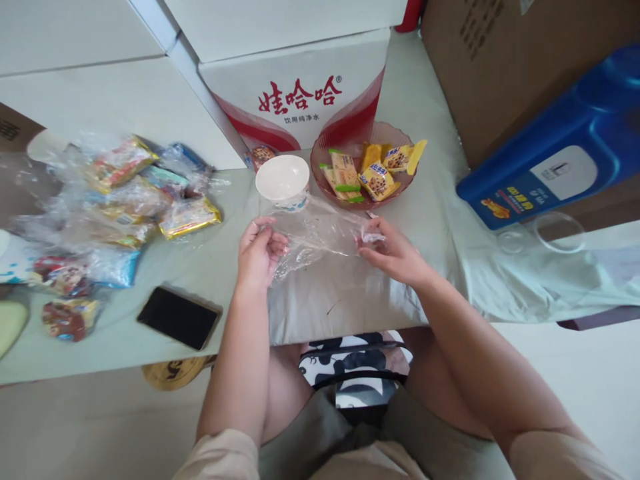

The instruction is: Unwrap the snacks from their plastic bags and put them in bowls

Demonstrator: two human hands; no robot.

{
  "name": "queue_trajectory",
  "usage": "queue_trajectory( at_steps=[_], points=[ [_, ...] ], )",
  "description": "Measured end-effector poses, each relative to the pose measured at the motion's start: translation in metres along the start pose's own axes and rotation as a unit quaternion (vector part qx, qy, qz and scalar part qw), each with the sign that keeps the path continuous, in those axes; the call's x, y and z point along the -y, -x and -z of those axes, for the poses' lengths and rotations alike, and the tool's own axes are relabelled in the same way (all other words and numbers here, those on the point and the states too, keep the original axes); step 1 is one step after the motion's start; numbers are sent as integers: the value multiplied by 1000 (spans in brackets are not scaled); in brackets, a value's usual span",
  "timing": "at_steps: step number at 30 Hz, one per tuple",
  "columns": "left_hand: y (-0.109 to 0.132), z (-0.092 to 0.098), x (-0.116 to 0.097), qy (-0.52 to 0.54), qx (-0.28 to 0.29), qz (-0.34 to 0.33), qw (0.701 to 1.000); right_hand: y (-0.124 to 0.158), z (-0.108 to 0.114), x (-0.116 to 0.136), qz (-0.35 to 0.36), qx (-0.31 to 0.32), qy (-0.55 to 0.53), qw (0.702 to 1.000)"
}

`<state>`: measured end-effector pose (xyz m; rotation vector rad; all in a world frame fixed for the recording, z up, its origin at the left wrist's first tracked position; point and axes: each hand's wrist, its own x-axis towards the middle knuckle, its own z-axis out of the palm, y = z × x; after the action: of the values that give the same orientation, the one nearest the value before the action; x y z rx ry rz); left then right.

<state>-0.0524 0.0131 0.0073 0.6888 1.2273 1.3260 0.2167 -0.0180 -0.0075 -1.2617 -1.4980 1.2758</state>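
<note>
A clear plastic bag (320,230) is stretched between my two hands above the cloth. My left hand (259,250) pinches its left side with curled fingers. On the other side my right hand (393,252) grips the bunched right end. Right behind the bag stands a white paper bowl (283,181), its lower edge partly behind the film. A pink transparent bowl (325,190) holds several wrapped snacks, some in yellow packets (379,181) and some in green-edged clear ones (345,170).
To the left lie a heap of snacks in clear bags (135,200) and a black phone (180,317). A white and red carton (300,100) stands at the back. At right are a large blue bottle (555,147), a clear lid (559,233) and a brown box (475,80).
</note>
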Motion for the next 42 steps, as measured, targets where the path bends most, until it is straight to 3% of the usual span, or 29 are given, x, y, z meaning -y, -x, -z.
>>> queue_trajectory(
  at_steps=[3,7,9,12,15,18,20,24,26,28,31,33,37,40,42],
  points=[
    [0,-1,-3,21,-9,0,1000,0,3,-5,-32,-2,-17,999],
    [0,-2,-9,43,-47,-6,998,-3,7,-4,-2,-150,-114,982],
    [2,0,-12,52,-47,-4,998,-4,10,-1,-2,-191,-190,963],
    [6,8,-15,73,-9,-1,997,-2,16,5,14,-182,-292,939],
    [9,20,-15,111,64,-11,992,1,21,9,40,-155,-350,923],
    [5,30,-11,83,130,-29,988,2,21,9,-3,-92,-319,943],
    [-1,32,-6,34,137,-76,987,1,17,7,-35,-73,-254,964],
    [-9,28,0,-79,81,-116,987,-2,14,5,-41,-168,-184,968],
    [-9,25,1,-125,41,-119,984,1,20,3,-45,-174,-210,961],
    [-6,25,-2,-123,43,-111,985,6,33,-1,-50,-108,-266,957],
    [1,29,-10,-48,149,-14,988,12,53,-9,-55,48,-358,931],
    [5,31,-15,-2,218,38,975,12,57,-10,-65,95,-387,915],
    [9,28,-17,-17,278,107,955,2,27,6,-138,86,-374,913],
    [10,21,-14,-88,315,174,929,0,-6,18,-217,192,-319,902],
    [10,17,-12,-66,317,165,932,3,-21,21,-226,296,-263,890]
  ],
)
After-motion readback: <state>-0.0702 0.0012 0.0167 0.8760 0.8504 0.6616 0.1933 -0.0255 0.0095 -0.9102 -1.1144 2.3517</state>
